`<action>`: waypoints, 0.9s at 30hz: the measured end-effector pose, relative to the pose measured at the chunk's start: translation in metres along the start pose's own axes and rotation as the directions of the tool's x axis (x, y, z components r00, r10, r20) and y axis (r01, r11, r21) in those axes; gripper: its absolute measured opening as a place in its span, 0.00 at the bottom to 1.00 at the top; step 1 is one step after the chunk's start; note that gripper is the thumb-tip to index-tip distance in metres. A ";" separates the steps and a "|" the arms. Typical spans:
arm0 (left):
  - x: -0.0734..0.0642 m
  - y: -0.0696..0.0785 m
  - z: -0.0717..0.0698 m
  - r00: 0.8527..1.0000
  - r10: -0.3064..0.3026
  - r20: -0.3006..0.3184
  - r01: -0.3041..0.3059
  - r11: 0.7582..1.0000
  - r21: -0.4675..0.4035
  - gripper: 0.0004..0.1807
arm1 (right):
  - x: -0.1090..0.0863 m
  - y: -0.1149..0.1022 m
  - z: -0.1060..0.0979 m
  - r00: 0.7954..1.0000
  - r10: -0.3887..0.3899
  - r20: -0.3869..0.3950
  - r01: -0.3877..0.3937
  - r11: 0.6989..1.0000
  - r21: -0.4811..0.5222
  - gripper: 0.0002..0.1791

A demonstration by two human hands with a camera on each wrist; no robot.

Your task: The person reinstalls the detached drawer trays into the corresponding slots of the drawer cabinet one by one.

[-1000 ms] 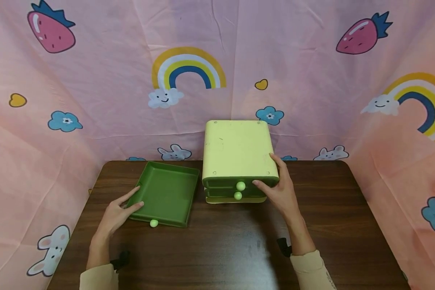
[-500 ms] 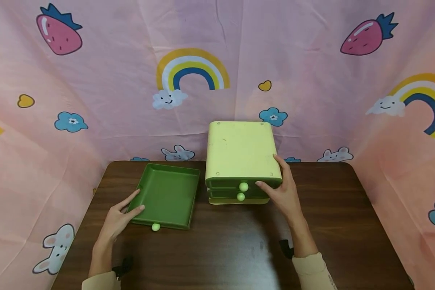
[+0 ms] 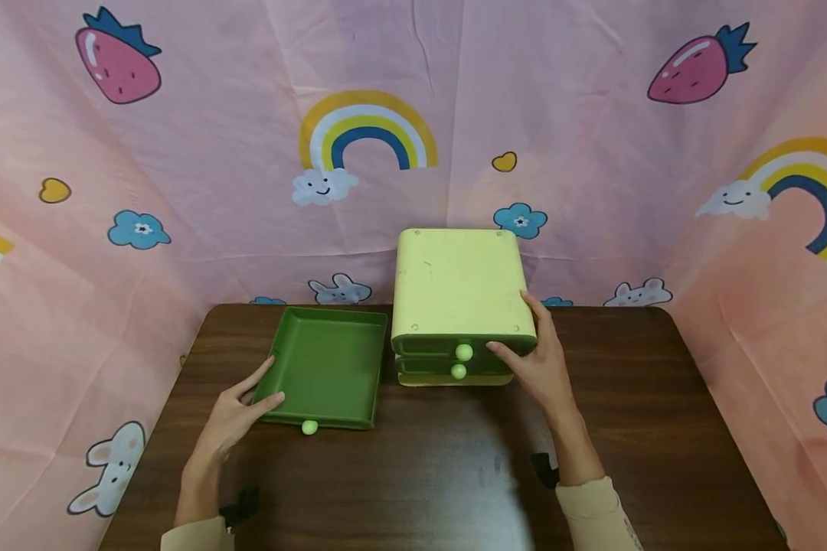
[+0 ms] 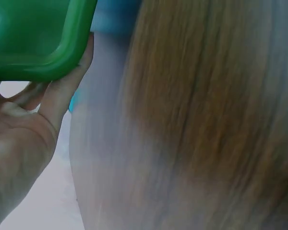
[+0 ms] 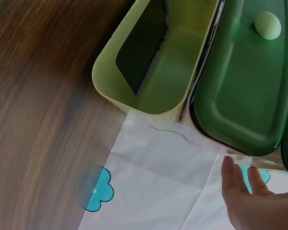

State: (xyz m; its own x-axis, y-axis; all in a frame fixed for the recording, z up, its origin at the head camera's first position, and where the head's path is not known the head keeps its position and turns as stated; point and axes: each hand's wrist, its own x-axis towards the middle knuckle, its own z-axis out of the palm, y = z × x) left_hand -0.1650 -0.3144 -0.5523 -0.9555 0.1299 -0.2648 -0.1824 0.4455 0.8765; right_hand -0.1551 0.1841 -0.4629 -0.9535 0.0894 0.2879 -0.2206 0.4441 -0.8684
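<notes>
Item one: a shallow, rectangular dark green plastic drawer point(image 3: 331, 367), which is lying face-up on the brown wood-grain desk point(image 3: 448, 474), just left of the cabinet; its round pale green knob point(image 3: 309, 427) is facing the wearer.

Item two: a boxy pale yellow plastic cabinet point(image 3: 462, 283) with rounded corners, which is standing near the back edge of the desk. Two dark green drawer fronts point(image 3: 420, 346) are showing, each bearing a round pale green knob (the upper at point(image 3: 464, 353)).

Left hand point(image 3: 234, 413): is holding the drawer by its left edge, thumb and forefinger set apart along the rim. The left wrist view is adding a finger point(image 4: 62, 93) reaching against the outside of a drawer corner, above blurred wood grain.

Right hand point(image 3: 540, 371): is gripping the cabinet's front right corner, thumb on the upper front. The right wrist view is hiding that thumb but showing the other fingers bent beside the cabinet wall.

Seen by the right wrist alone: the open yellow-green bottom bay point(image 5: 182, 67), dark toward the back; the head view is giving only its lower lip.

Surround: a pink printed cloth point(image 3: 248, 115) is hanging behind, strawberries and rainbows included; beige sleeves point(image 3: 593, 509) are covering both forearms.
</notes>
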 end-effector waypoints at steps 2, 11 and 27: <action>-0.002 0.001 0.002 1.000 -0.002 -0.002 0.002 1.000 -0.008 0.41 | 0.000 0.011 0.001 1.000 0.005 -0.004 -0.004 1.000 0.010 0.51; -0.010 0.000 0.010 0.999 -0.025 -0.036 0.024 0.999 -0.039 0.41 | -0.002 0.015 0.002 1.000 0.012 -0.025 -0.011 0.999 0.035 0.51; -0.015 -0.011 0.021 0.999 -0.004 -0.034 0.001 0.996 -0.091 0.38 | -0.001 -0.001 0.000 1.000 0.003 -0.013 -0.003 1.000 0.010 0.50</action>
State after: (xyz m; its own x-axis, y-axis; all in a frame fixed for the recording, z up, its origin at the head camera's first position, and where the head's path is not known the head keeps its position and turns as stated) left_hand -0.1437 -0.3024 -0.5662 -0.9622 0.0978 -0.2543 -0.2033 0.3632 0.9092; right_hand -0.1535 0.1835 -0.4627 -0.9514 0.1028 0.2903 -0.2196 0.4346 -0.8734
